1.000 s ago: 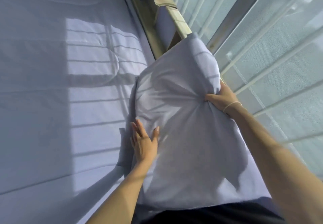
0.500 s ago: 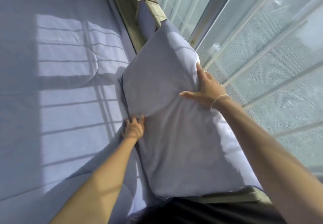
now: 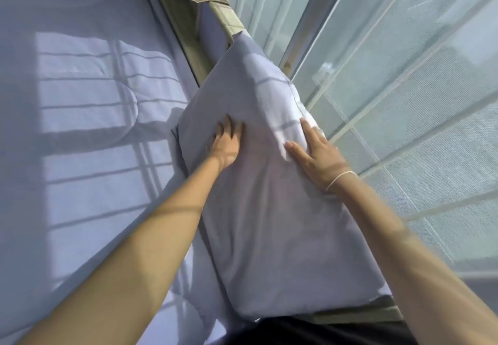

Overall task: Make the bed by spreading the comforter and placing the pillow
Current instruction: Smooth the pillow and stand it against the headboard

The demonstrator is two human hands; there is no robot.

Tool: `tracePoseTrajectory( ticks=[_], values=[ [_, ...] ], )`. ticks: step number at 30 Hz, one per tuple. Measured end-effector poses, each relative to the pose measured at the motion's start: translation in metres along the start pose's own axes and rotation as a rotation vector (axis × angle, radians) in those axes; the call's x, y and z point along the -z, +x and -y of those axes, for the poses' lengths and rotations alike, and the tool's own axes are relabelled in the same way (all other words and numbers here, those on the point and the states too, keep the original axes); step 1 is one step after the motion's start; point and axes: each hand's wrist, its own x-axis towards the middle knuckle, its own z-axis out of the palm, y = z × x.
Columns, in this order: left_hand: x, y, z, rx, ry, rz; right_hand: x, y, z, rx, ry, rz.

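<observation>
Left hand (image 3: 225, 144) and right hand (image 3: 316, 156), fingers flat, press pillow (image 3: 269, 210); comforter (image 3: 94, 129) at 9 o'clock.

Under my left hand (image 3: 225, 144) and my right hand (image 3: 318, 156) the pillow (image 3: 269, 210) is matt pale-lilac woven cloth, smooth with soft creases where my flat palms press it, and a thin pale cord-like band (image 3: 340, 179) circles my right wrist. The comforter (image 3: 89, 129) beside it is the same matt cloth, quilted with stitched seams that puff its surface gently. The bed frame rail (image 3: 186, 37) looks like dull tan wood, and the window (image 3: 404, 88) has glossy glass behind a fine mesh screen, framed in smooth pale bars.
</observation>
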Motion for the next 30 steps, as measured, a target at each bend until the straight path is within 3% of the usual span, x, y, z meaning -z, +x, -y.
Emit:
tracePoseTrajectory(
  ticks=[6,8,10,12,16,19,25,27,30],
  values=[
    [0.022,0.03,-0.019,0.048,-0.038,0.006,0.008,-0.06,-0.022,-0.045,0.02,0.068],
    [0.026,0.018,-0.007,-0.017,-0.014,-0.025,0.002,-0.082,-0.021,-0.033,-0.149,-0.073],
    [0.026,-0.002,0.025,-0.026,0.052,-0.049,-0.011,-0.093,0.001,0.098,-0.259,-0.3],
    [0.021,-0.019,0.069,0.01,0.238,0.003,-0.038,-0.09,0.033,0.262,-0.281,-0.38],
    [0.031,-0.022,0.142,0.229,0.64,0.233,-0.131,-0.065,0.065,0.44,-0.561,-0.16],
    [0.04,-0.027,0.153,0.184,0.802,0.367,-0.191,-0.074,0.041,0.44,-0.758,0.085],
    [0.041,-0.043,0.132,0.153,0.843,0.285,-0.218,-0.169,0.004,0.481,-0.789,0.341],
    [0.031,-0.054,0.127,0.064,0.83,0.222,-0.213,-0.185,0.006,0.46,-0.727,0.341],
    [0.008,-0.092,0.122,-0.288,0.864,0.208,-0.175,-0.163,0.028,0.464,-0.647,0.032]
  ],
)
